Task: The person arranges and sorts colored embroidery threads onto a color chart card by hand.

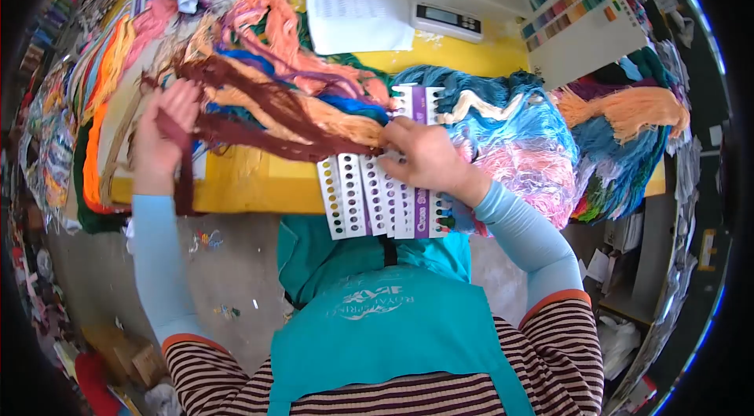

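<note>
A long skein of maroon embroidery floss stretches across the table edge between my two hands. Fingers curled, my left hand grips its left end, and a loose length hangs down past the wrist. My right hand pinches the right end of the strands against a row of white perforated thread cards, one with a purple printed band. The cards overlap and jut over the front edge of the table. Peach, salmon and blue skeins lie beneath and behind the maroon floss.
Behind my hands are a printed sheet, a digital scale and a colour sample chart. Piles of blue and pink floss lie right of the cards. Orange and yellow skeins hang at the left edge.
</note>
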`<state>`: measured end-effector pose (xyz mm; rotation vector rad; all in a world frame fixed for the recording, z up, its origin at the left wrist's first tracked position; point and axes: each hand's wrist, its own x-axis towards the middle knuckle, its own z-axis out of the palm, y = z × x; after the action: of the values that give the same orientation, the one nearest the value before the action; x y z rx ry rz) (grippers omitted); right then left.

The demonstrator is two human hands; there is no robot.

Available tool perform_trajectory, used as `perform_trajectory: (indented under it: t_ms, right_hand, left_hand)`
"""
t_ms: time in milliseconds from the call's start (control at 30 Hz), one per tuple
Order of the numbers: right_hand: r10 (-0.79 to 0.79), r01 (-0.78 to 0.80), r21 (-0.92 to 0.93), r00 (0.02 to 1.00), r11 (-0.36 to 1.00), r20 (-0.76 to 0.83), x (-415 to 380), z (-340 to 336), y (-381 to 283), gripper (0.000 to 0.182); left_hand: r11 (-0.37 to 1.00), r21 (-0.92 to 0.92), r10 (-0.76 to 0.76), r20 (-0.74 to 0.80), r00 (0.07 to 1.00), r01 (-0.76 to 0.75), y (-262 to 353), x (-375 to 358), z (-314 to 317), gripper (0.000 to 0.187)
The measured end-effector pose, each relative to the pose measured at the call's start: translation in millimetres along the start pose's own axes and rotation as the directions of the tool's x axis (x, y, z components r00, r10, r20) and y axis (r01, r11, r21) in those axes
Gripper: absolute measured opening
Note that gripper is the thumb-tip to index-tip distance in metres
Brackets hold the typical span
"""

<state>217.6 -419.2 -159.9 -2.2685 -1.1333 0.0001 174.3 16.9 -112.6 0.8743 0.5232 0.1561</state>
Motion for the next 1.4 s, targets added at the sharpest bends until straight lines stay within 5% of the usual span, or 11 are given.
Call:
perform_trajectory:
  t_ms: [167,367,533,667,767,833,900,1033,1133,1233,1400]
  right_hand:
    - [0.214,-0.189,0.309,0.975,0.932,-0.049,19.0,-8.4,-37.0,0.011]
    - [0.174,-0.224,0.933,0.968,0.283,0.18,33.6,16.5,-99.4,0.02]
    - [0.253,-0.325,0.946,0.916,0.007,0.313,20.6,33.3,-115.7,0.011]
    - [0.376,-0.253,0.951,0.875,-0.179,0.304,13.6,24.0,-111.8,0.007]
    - [0.377,-0.248,0.96,0.883,-0.132,0.28,5.1,29.7,-105.6,0.007]
    - [0.373,-0.254,0.965,0.891,-0.067,0.26,3.6,32.9,-105.9,0.007]
    - [0.423,-0.187,0.971,0.9,0.152,0.107,4.8,35.1,-111.8,0.006]
    - [0.435,-0.22,0.965,0.89,0.146,0.137,3.7,35.8,-113.4,0.007]
    - [0.447,-0.267,0.964,0.862,0.001,0.238,3.5,33.1,-111.6,0.006]
    - [0.388,-0.223,0.897,0.842,-0.382,0.375,7.9,29.9,-106.8,0.005]
    - [0.285,-0.298,0.876,0.863,-0.378,0.417,10.3,24.1,-103.8,0.006]
  left_hand:
    - [0.98,-0.135,-0.069,0.444,0.893,0.144,-68.9,-91.6,63.0,0.061]
    - [1.0,0.022,-0.03,0.576,0.817,0.021,-111.3,-133.4,98.4,0.061]
    - [0.966,0.208,0.003,0.59,0.807,-0.155,-129.0,-144.5,98.0,0.056]
    - [0.996,0.081,-0.082,0.525,0.847,0.046,-126.5,-151.2,94.5,0.048]
    - [0.999,0.025,-0.037,0.425,0.904,0.03,-129.0,-158.2,94.7,0.038]
    - [0.966,0.186,0.098,0.385,0.918,-0.181,-134.8,-158.9,91.6,0.036]
    - [0.967,0.178,0.109,0.357,0.928,-0.182,-140.7,-159.6,93.1,0.041]
    - [0.947,0.224,0.144,0.347,0.927,-0.231,-142.8,-162.2,93.3,0.043]
    - [0.964,0.182,0.122,0.346,0.93,-0.194,-140.4,-164.2,92.5,0.044]
    - [0.987,0.093,0.082,0.41,0.908,-0.132,-137.1,-163.4,88.8,0.045]
    - [0.999,-0.043,0.004,0.474,0.881,0.018,-135.5,-156.3,75.2,0.048]
